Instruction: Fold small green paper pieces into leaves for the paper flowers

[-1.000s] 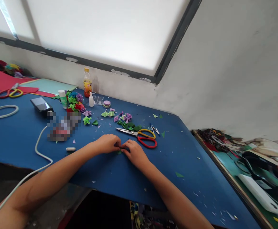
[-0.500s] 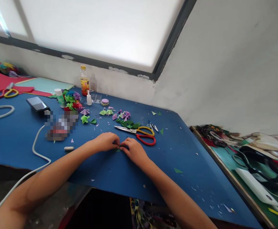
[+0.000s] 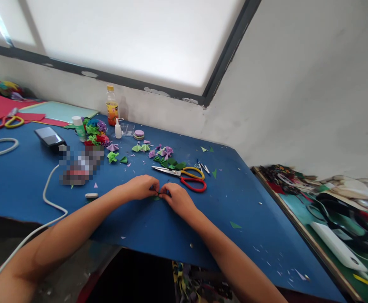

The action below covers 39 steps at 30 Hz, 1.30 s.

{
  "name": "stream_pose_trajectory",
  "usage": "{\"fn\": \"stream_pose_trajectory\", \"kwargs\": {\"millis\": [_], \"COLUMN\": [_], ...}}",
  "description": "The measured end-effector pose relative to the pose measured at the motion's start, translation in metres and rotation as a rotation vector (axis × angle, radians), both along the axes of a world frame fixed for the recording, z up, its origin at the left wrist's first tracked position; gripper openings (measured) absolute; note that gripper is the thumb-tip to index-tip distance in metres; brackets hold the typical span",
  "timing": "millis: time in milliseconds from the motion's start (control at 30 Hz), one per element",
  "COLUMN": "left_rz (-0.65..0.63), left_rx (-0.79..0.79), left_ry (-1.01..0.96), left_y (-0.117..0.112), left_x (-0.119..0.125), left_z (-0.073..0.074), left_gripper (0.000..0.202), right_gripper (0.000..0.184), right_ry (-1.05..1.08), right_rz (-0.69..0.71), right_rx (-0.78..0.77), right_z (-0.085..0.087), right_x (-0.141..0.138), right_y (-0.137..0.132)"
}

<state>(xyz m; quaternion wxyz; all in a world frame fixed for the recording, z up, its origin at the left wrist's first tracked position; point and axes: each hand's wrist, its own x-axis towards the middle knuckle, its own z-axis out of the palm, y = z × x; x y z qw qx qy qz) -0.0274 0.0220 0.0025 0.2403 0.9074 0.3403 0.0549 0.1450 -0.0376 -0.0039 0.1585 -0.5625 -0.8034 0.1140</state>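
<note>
My left hand [image 3: 141,187] and my right hand [image 3: 178,198] meet fingertip to fingertip on the blue table cover [image 3: 228,210]. Both pinch a small dark green paper piece [image 3: 157,195], mostly hidden by the fingers. Just beyond my right hand lie scissors with red and yellow handles [image 3: 184,173]. Folded green and purple paper pieces [image 3: 166,158] are scattered behind the scissors.
A phone [image 3: 49,136], a white cable [image 3: 49,195], a glue stick [image 3: 78,126], a small white bottle [image 3: 118,129], a drink bottle [image 3: 111,106] and a paper flower cluster [image 3: 95,132] stand at the back left. Second scissors [image 3: 2,122] lie on red paper. A cluttered table [image 3: 332,223] adjoins right.
Both hands stay pinched together on the green piece at the same spot. The view has shifted slightly; nothing on the table has moved.
</note>
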Motion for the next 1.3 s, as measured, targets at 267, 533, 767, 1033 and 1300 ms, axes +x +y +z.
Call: {"fn": "stream_pose_trajectory", "kwargs": {"millis": [267, 533, 767, 1033, 1300], "left_rz": [0.014, 0.028, 0.053, 0.024, 0.012], "left_rx": [0.009, 0.13, 0.157, 0.174, 0.138], "left_ry": [-0.049, -0.045, -0.019, -0.007, -0.018], "left_y": [-0.001, -0.004, -0.002, -0.001, 0.004], "left_x": [0.002, 0.006, 0.008, 0.007, 0.007], "left_z": [-0.001, -0.002, -0.006, -0.004, -0.006], "left_gripper": [0.02, 0.018, 0.017, 0.021, 0.017], "right_gripper": [0.01, 0.015, 0.016, 0.018, 0.019], "right_ry": [-0.004, -0.102, -0.127, -0.164, -0.171], "right_rz": [-0.043, -0.021, 0.03, 0.192, 0.245], "right_rx": [0.017, 0.11, 0.188, 0.172, 0.136], "right_z": [0.002, 0.0, -0.005, -0.005, -0.003], "right_x": [0.002, 0.006, 0.008, 0.017, 0.02], "right_y": [0.001, 0.003, 0.007, 0.016, 0.018]}}
